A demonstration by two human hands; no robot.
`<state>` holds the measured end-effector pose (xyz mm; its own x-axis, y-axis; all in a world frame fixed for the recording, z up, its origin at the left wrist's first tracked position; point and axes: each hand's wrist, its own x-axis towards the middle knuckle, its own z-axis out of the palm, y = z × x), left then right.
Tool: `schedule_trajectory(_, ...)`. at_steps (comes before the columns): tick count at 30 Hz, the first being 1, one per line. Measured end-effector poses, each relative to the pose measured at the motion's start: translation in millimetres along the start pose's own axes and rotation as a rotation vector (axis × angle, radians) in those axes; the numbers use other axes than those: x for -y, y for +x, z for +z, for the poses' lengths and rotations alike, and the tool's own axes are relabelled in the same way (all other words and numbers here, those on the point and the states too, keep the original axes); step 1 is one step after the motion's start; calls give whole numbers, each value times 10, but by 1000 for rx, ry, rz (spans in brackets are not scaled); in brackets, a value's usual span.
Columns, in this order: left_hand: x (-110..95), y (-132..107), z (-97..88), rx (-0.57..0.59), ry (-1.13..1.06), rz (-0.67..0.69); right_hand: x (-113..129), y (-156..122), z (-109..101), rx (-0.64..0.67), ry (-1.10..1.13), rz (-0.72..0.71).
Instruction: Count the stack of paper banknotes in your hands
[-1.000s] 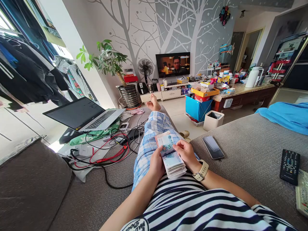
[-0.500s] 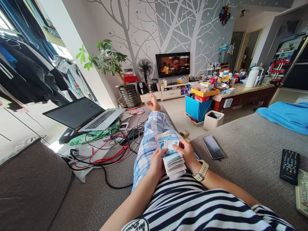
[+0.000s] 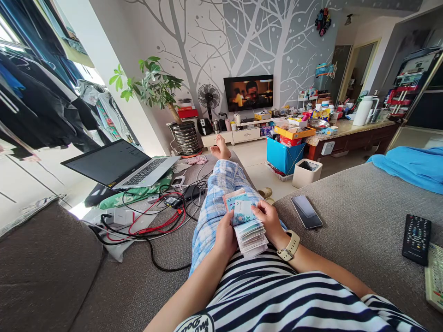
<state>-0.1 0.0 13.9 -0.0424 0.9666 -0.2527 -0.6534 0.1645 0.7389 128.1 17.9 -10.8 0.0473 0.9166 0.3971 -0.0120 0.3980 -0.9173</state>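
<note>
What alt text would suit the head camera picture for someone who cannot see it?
A person lying on a grey sofa holds a stack of banknotes on their lap, left hand gripping it, right hand pinching the top one. A phone and a remote lie to the right, an open laptop to the left, a television ahead.

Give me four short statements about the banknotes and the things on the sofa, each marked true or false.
The left hand and the right hand both hold the thick stack of paper banknotes. True.
The silver laptop is closed. False: its lid stands open.
The flat black smartphone lies on the grey fabric sofa, right of the hands. True.
The black button remote control rests on the person's lap. False: it lies on the sofa, far right.
</note>
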Motion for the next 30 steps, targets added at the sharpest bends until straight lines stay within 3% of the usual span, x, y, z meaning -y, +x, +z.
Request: schedule_trajectory(30,-26,-6,35,58,-27,6,155,-30,-2,72,128,9)
